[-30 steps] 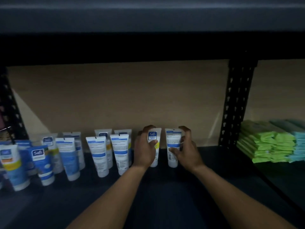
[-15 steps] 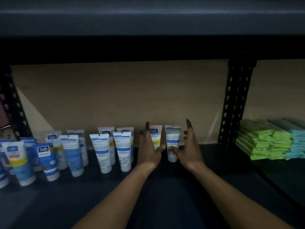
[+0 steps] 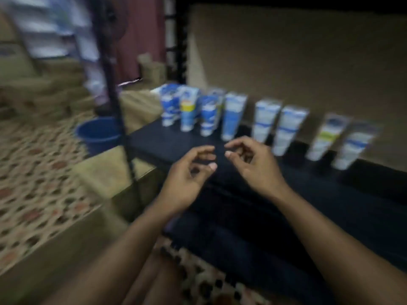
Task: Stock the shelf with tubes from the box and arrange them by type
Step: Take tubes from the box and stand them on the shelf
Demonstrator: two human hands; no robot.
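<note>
Frame blurred. Left hand [image 3: 187, 177] and right hand [image 3: 253, 164] hover over the front edge of the dark shelf [image 3: 330, 205], fingers loosely curled, both empty. Tubes [image 3: 288, 130] stand cap-down in a row along the shelf's back edge. Blue bucket [image 3: 99, 134] sits beyond the left edge.

I am looking at a blurred row of tubes [image 3: 231, 116] that seem to be smooth, glossy plastic, standing on the shelf [image 3: 286, 194], whose dark board is looking matt. Behind the tubes, the backing panel [image 3: 308, 62] is showing a dull, brown, cardboard-like face. Left of the shelf, the blue bucket [image 3: 97, 134] is looking like smooth plastic, sitting on patterned flooring [image 3: 37, 172].
</note>
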